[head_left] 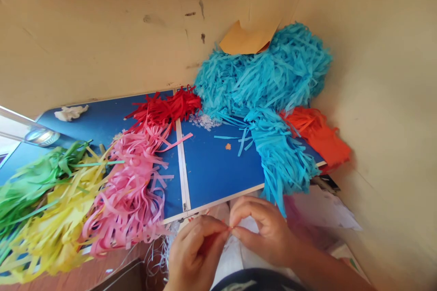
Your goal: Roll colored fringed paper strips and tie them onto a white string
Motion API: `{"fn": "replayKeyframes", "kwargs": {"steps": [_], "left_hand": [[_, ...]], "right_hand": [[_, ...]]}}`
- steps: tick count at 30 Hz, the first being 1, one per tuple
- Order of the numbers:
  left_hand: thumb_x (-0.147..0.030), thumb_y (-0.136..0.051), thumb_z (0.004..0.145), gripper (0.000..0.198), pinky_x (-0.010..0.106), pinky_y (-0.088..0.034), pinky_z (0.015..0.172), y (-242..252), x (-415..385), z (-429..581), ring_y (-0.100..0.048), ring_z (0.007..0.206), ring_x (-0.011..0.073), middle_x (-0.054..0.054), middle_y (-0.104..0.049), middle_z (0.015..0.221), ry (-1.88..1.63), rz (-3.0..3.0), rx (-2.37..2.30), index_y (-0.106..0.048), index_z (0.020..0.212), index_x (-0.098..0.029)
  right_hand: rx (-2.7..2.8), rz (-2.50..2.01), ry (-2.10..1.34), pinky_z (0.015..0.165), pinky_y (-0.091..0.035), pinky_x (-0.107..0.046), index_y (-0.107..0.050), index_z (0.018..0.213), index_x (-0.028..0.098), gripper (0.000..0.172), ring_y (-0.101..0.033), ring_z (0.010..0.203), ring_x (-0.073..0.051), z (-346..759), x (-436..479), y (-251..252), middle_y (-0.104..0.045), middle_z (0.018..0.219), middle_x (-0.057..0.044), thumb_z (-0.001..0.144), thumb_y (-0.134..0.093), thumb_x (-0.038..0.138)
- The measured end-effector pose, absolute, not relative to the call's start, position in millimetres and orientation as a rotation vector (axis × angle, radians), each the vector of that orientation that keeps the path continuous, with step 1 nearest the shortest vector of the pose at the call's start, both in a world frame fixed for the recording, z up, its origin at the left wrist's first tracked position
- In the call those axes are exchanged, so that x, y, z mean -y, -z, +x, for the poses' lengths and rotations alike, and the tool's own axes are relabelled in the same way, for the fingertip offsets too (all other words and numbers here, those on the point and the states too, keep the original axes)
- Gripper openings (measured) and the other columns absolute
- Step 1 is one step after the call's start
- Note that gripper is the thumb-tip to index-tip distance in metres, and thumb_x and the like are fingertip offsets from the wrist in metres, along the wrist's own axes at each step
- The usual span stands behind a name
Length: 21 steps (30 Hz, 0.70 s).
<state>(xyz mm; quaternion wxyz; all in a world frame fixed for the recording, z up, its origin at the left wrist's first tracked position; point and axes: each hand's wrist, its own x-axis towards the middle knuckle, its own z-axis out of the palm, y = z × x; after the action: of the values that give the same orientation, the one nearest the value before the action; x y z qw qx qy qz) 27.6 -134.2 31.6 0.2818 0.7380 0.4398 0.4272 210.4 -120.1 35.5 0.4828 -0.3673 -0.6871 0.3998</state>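
Left hand [194, 250] and right hand [264, 232], grips pinched on one tiny piece [232, 227], before one counter [221, 168] bearing one pink bundle [131, 177]

Blue table [221, 163], white seam [182, 168]; green strips [37, 175], yellow strips [64, 213], pink strips [133, 182], red strips [164, 110], turquoise strips [280, 77], orange strips [317, 134]; tan paper [247, 41]; cream wall [102, 32] marked with dark smudges [203, 37]

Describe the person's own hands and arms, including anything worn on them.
The bare left hand and bare right hand show no gloves or rings. The bare right forearm shows no sleeve, watch or bracelet; the left forearm is out of frame.
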Motion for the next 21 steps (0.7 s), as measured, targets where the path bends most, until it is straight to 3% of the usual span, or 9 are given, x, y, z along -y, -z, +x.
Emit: {"fn": "replayKeyframes", "kwargs": {"steps": [6, 12, 21], "left_hand": [[-0.004, -0.064, 0.082, 0.017, 0.021, -0.054, 0.065, -31.9, 135.0, 27.4, -0.067, 0.068, 0.0123, 0.001, -0.07, 0.076, -1.169, 1.989, -1.05, -0.065, 0.09, -0.02], [-0.016, -0.065, 0.085, 0.006, 0.019, -0.052, 0.058, -25.8, 141.3, 33.1, -0.065, 0.062, 0.0117, -0.002, -0.067, 0.07, -1.15, 1.72, -1.059, -0.064, 0.083, -0.022], [-0.003, -0.063, 0.082, 0.022, 0.024, -0.056, 0.067, -26.6, 134.8, 28.7, -0.068, 0.073, 0.015, 0.002, -0.071, 0.08, -1.231, 1.929, -0.947, -0.065, 0.094, -0.021]], "right_hand": [[1.845, -0.869, -0.871, 0.074, -0.05, -0.025, -0.063, 0.088, 0.021, 0.008, -0.065, 0.078, -0.013, 213.4, 119.2, -42.1, -0.07, 0.083, -0.002, 0.087, -0.061, 0.013], [1.817, -0.839, -0.743, 0.074, -0.049, -0.026, -0.059, 0.081, 0.022, 0.012, -0.063, 0.071, -0.013, 208.5, 119.0, -42.3, -0.068, 0.076, 0.001, 0.078, -0.059, 0.01], [1.661, -0.782, -0.934, 0.071, -0.051, -0.027, -0.065, 0.085, 0.021, 0.007, -0.065, 0.071, -0.014, 211.3, 120.8, -39.4, -0.069, 0.076, -0.001, 0.085, -0.063, 0.014]]}}
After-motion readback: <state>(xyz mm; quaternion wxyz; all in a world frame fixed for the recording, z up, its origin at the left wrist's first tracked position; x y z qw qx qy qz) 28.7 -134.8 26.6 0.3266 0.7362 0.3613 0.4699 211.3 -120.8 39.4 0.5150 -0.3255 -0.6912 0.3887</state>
